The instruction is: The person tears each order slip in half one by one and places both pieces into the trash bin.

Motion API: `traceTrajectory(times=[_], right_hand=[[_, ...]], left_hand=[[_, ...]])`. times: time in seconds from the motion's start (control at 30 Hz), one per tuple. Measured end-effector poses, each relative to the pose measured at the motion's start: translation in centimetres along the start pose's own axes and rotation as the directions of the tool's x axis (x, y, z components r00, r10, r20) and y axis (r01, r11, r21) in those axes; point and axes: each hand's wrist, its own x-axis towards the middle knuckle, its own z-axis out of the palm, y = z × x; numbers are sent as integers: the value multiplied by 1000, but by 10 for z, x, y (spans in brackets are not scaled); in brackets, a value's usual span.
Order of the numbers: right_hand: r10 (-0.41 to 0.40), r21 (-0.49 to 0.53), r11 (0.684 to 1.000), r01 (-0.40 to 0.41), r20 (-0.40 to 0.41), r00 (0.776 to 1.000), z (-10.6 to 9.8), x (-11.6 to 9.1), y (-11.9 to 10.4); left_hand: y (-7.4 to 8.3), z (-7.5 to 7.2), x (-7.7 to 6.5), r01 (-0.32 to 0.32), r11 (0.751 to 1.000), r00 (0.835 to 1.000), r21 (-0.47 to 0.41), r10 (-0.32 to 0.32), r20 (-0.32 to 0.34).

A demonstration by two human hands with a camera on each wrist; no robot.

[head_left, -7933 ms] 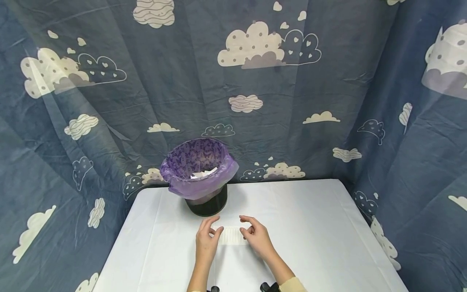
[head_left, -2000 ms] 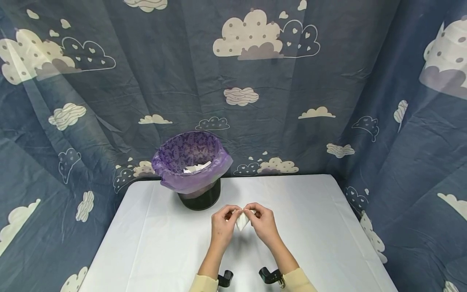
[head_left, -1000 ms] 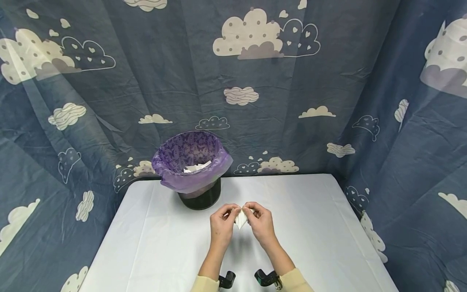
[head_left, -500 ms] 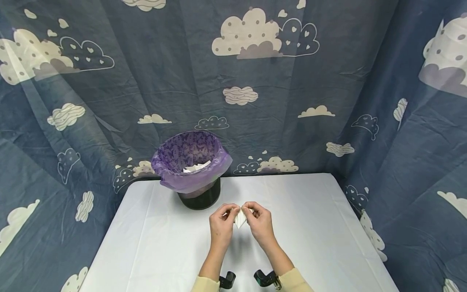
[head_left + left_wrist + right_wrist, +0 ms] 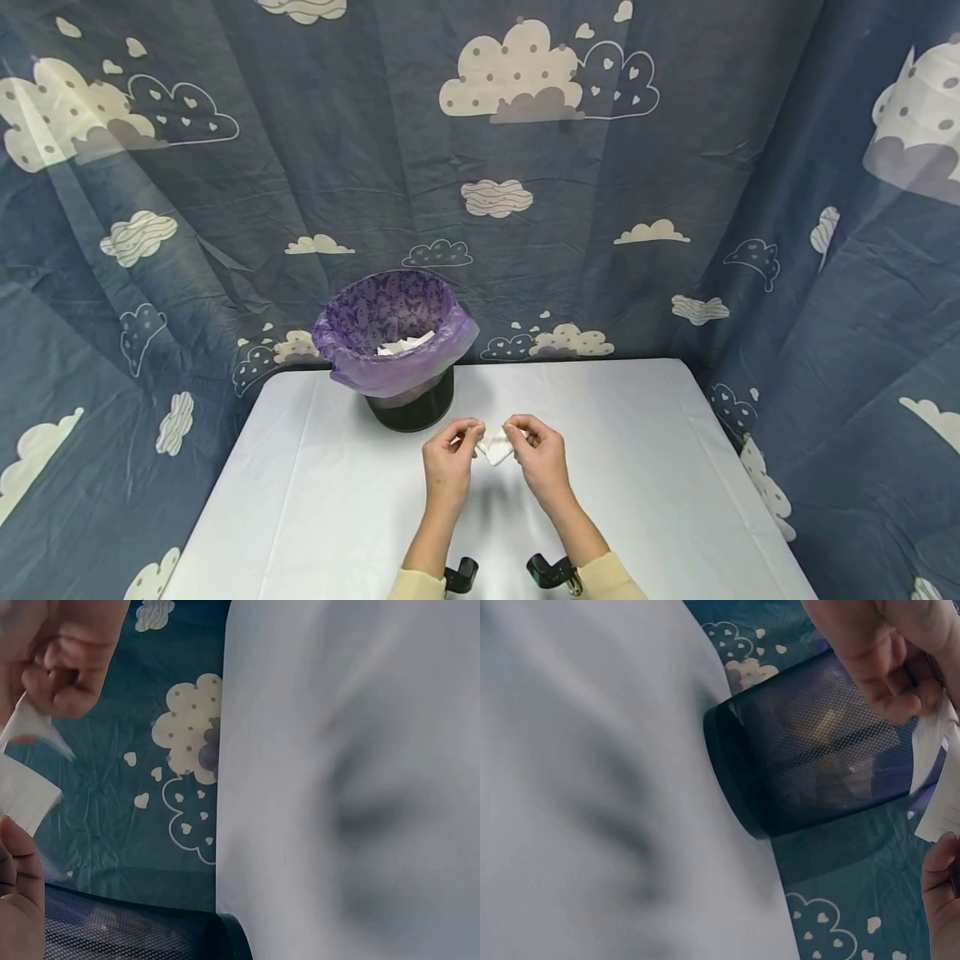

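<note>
In the head view, my left hand (image 5: 447, 465) and right hand (image 5: 543, 467) face each other over the table, each pinching one side of a small white piece of paper (image 5: 496, 447) between thumb and fingertips. The wrist views show thin lines on the paper (image 5: 26, 793) and a tear, with its two parts angled away from each other. One part (image 5: 928, 742) hangs from the left fingers, and the other is pinched by the right hand (image 5: 941, 874). Fingertips cover the paper's outer ends.
Behind and left of the hands stands a black mesh wastebasket (image 5: 810, 750) with a purple bag liner (image 5: 408, 379) folded over its rim. White paper scraps (image 5: 405, 343) lie inside. A white cloth covers the table (image 5: 637, 467); a cloud-print blue curtain (image 5: 570, 275) hangs behind.
The lined paper lay flat on the table earlier, then was lifted and folded between the fingertips. In the last half second the hands have drawn slightly apart and the paper has spread wider.
</note>
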Motion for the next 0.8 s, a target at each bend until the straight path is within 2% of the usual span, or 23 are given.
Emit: traceTrajectory(times=[0.33,0.57,0.8], right_hand=[[9,-33,999,-10,-30,999,-3,3,4],[27,-31,999,-29,-44,999,-5,3,6],[43,-7,999,-43,-67,997,-7,4,8]], left_hand=[[1,-9,3,19,1000,999,5,-19,-28],[1,-14,5,-5,1000,999,-2,5,-34],[2,-17,5,-5,1000,999,-30,4,-40]])
